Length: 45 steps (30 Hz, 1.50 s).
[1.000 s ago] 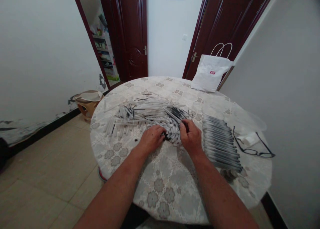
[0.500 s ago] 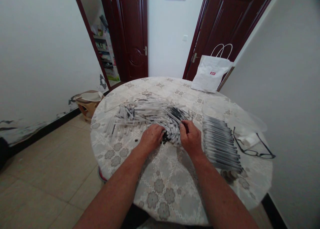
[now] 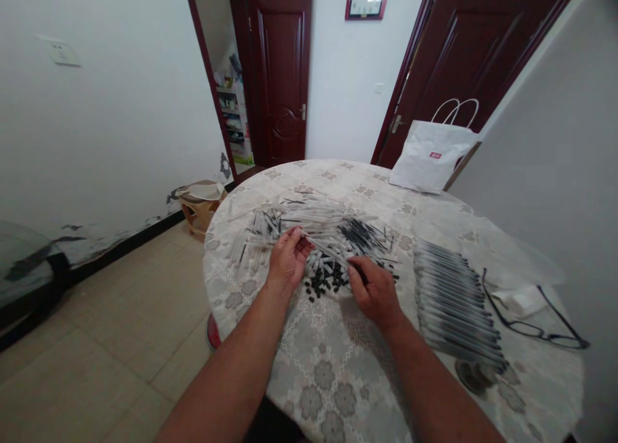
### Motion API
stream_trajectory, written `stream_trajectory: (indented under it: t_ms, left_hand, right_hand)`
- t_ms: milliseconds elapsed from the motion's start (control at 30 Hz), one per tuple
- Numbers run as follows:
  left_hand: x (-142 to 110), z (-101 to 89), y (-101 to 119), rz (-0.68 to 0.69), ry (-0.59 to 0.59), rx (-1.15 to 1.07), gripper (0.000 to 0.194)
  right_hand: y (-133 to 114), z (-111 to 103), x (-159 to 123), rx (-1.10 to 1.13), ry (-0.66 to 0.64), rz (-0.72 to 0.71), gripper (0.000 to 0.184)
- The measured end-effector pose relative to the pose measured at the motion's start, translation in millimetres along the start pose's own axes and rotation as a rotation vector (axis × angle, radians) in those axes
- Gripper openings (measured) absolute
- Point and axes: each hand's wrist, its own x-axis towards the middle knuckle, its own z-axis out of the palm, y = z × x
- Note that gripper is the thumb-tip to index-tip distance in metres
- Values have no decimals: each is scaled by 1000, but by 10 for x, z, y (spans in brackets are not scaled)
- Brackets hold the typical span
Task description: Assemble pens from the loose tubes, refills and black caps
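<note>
A loose heap of white pen barrels and black refills [image 3: 309, 227] lies across the middle of a round table [image 3: 338, 378] with a flowered cloth. Small black caps [image 3: 324, 283] are scattered at the heap's near edge. My left hand [image 3: 288, 260] rests on the heap, fingers curled around a white pen barrel. My right hand [image 3: 374, 291] sits palm down just right of the black caps, fingertips pinched among them; what they hold is hidden. A neat row of assembled pens [image 3: 454, 301] lies to the right of my right hand.
Black glasses [image 3: 535, 324] and a clear plastic bag [image 3: 512, 263] lie at the table's right. A white paper bag [image 3: 432, 156] stands at the far edge. A low stool [image 3: 200, 201] sits on the tiled floor to the left, by the wall. Dark doors stand behind.
Both hands have drawn apart from the bundle they pressed together. The small black caps now show between them. The camera has tilted up and shifted left.
</note>
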Motion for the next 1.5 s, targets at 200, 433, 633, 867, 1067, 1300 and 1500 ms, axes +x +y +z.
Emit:
stream_trajectory:
  t_ms: [200,433,633,867,1067,1300,1500]
  left_hand:
    - [-29,22,-2,-3,-22,28,31]
    - [-59,49,-12,-24,-24,117,32]
    - [-41,32,-9,-84,-7,106,31]
    - [-50,48,-39,-94,9,111,24]
    - [-41,60,-62,-43,6,168,24]
    - [-98,142,-92,-111,-156,257,32]
    - [-227,194,-51,-128,-306,472,33]
  right_hand:
    - [-1,25,7,-36,-2,14,19]
    - [37,64,8,-112,4,-68,22]
    - [-23,65,16,-73,-27,-53,22]
    - [-91,79,64,373,-136,446,21]
    - [-93,152,125,818,-187,829,24]
    - [-166,14,211,144,-210,328,11]
    - [-259,-338,269,-239,-338,140,7]
